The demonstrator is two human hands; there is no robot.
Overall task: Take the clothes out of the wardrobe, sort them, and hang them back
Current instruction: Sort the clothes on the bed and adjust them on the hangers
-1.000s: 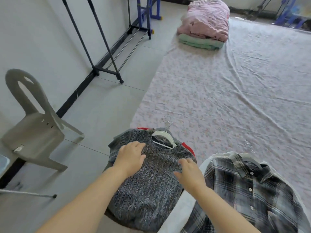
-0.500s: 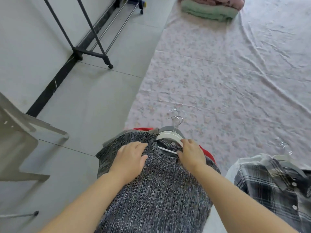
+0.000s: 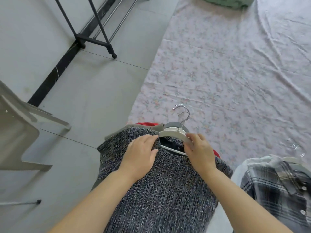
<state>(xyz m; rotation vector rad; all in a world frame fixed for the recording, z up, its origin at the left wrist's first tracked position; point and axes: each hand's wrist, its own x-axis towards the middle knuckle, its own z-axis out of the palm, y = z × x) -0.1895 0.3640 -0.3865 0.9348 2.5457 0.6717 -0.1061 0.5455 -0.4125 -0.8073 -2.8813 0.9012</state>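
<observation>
Grey-flecked knit sweater (image 3: 159, 190) lies atop a pile (image 3: 144, 123) at the edge of the floral sheet (image 3: 218, 81). The left hand (image 3: 139, 155) presses flat on its shoulder, fingers straight. The right hand (image 3: 200, 153) pinches the white hanger (image 3: 173, 132) in the neckline. Tugging could snag the collar or shift the pile.

Coarse marled knit is seen on the sweater (image 3: 165, 190) — the hanger (image 3: 175, 132) is made of matt white plastic, hook (image 3: 184, 122) of shiny metal; sheet (image 3: 235, 73) is thin wrinkled cloth, floor (image 3: 94, 98) smooth matt tile.
</observation>
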